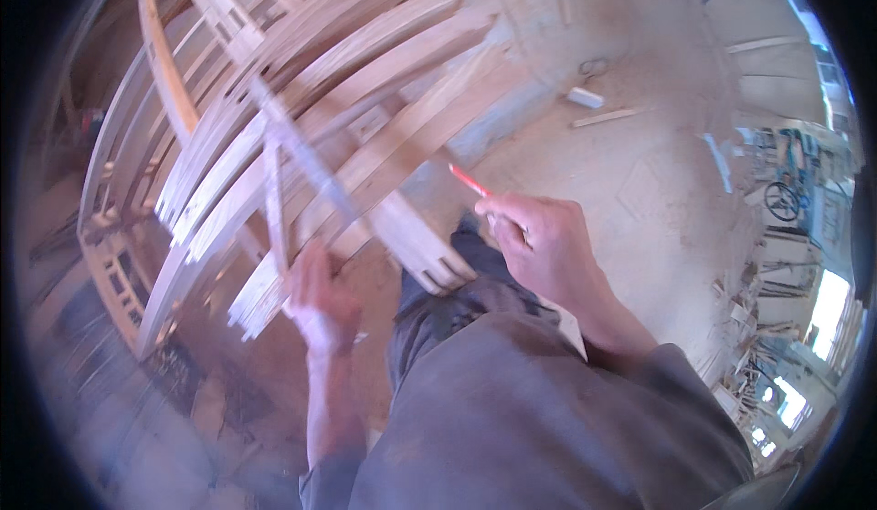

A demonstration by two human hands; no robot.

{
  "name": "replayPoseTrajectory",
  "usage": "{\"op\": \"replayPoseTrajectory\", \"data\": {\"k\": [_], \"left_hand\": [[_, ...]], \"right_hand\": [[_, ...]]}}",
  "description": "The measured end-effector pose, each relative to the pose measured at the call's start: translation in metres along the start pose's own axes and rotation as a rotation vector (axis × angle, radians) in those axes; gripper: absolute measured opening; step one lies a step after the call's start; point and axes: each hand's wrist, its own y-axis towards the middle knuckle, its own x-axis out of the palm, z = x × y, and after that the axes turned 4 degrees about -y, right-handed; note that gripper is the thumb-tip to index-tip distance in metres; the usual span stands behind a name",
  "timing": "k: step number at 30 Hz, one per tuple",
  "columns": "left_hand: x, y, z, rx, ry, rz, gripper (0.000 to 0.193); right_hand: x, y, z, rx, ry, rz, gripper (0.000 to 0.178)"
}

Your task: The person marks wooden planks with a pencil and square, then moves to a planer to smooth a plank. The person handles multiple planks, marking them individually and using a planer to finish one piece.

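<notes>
My left hand [320,298] is closed around one leg of a carpenter's square [306,164]. Its other leg slants across the curved wooden pieces [384,71]; motion blur hides whether it touches them. In my right hand [544,236] is a red pencil [470,180], gripped between thumb and fingers with its tip pointing up and left. This hand is raised over the floor, apart from the wood. Between my hands, a pale board with slots cut in its end [422,252] reaches toward my lap.
Curved wooden frames [169,71] fill the left side. On the dusty floor [630,181] lie a small white block [585,98] and a thin wooden strip [605,118]. Stacked timber [786,263] and a machine with a handwheel [782,200] stand along the right.
</notes>
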Motion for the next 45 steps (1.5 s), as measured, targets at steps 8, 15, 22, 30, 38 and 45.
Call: {"op": "replayPoseTrajectory", "data": {"k": [8,15,22,30,38,45], "left_hand": [[-0.071,0.030,-0.020,0.041,0.067,0.245,0.043],[-0.059,0.151,-0.118,0.052,0.085,0.119,0.049],[-0.057,0.147,-0.149,-0.021,0.115,0.129,0.046],[-0.078,0.001,-0.120,-0.511,0.048,0.657,0.042],[-0.079,-0.077,-0.130,-0.939,-0.323,0.626,0.045],[-0.079,-0.080,-0.143,-0.975,-0.294,0.445,0.054]], "right_hand": [[-0.028,0.055,0.097,0.292,0.219,0.389,0.015],[-0.014,0.129,0.136,0.140,-0.088,0.354,0.031],[0.016,0.172,0.172,0.060,0.092,0.120,0.055],[-0.007,0.178,0.211,0.158,-0.104,0.080,0.030],[-0.013,0.194,0.246,0.226,0.160,0.092,0.034],[-0.013,0.186,0.188,0.176,-0.268,0.122,0.023]]}}
